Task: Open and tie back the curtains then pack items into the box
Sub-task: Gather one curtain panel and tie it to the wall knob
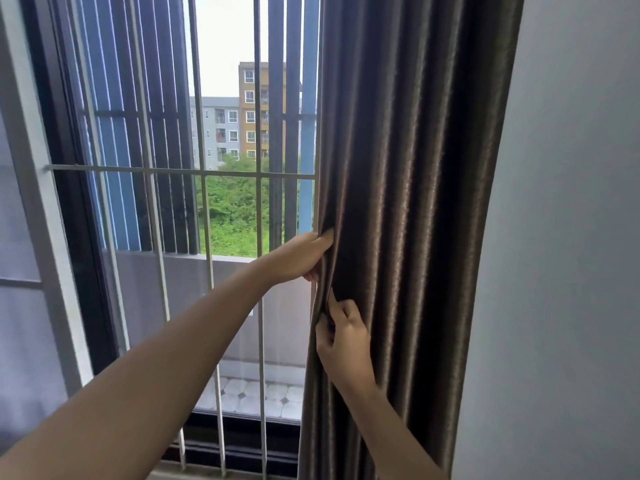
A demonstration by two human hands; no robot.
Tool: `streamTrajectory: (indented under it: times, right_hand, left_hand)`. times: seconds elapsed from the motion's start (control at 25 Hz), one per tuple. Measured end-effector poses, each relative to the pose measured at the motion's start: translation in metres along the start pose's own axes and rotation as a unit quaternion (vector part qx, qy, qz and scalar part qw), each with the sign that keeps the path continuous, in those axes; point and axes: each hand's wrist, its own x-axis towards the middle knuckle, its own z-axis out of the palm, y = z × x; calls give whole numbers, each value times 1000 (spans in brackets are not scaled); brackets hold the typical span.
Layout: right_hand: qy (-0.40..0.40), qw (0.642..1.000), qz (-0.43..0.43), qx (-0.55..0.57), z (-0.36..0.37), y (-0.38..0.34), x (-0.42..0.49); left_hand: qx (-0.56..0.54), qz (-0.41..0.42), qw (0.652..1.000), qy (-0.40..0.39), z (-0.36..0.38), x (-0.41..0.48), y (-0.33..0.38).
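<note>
**Both hands on the curtain's leading edge**

We see the dark brown pleated fabric curtain (398, 202) hanging bunched in deep vertical folds at the right side of the window. It sits between the uncovered glass and the pale grey wall (561, 237) on the right. Its left edge runs down roughly the middle of the view.

The left hand (298, 258) reaches in from the lower left on an outstretched bare arm and grips that left edge at about mid-height. Its thumb lies on the front of the fabric, pointing upward. Its fingers (311, 274) curl round the edge from behind, so the hand is closed on the cloth.

The right hand (343, 344) comes up from the lower right and sits just below the left one, near it but not touching. We see it pinching a fold of the same edge. The thumb presses the fabric from the left side, one finger points up along the pleat, and the others are curled into the folds.

Across the window we see the white metal window bars (204, 202), upright rods crossed by a horizontal rail, set inside a dark window frame (86, 237). We cannot tell whether they stand in front of the glass or behind it. Further out are blue vertical slats (114, 98) and, low down, a tiled balcony floor (249, 396). Beyond those we make out green trees (232, 209) and a yellow-and-grey apartment block (256, 109) under a pale sky.
</note>
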Motion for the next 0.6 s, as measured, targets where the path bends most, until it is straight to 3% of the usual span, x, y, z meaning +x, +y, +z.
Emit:
streamTrajectory:
  times: [0.08,0.16,0.28,0.44,0.52,0.6]
  right_hand:
    - [7,1000,-15,8,3,-3,-6]
    - [51,998,-20,17,8,0,-8]
    - [114,993,-9,28,20,7,-9]
    - [121,991,-10,50,24,8,-21]
    - [113,988,-8,102,13,4,-22]
    - [181,976,-59,107,-9,-7,-8]
  left_hand:
    - [-27,9,999,-19,1,-4,-4]
    - [15,29,999,-4,5,-9,1]
    - [108,92,984,110,7,-4,10]
    - [-31,17,989,143,5,2,20]
    - [-11,25,991,131,10,2,20]
    - [32,42,990,131,11,1,18]
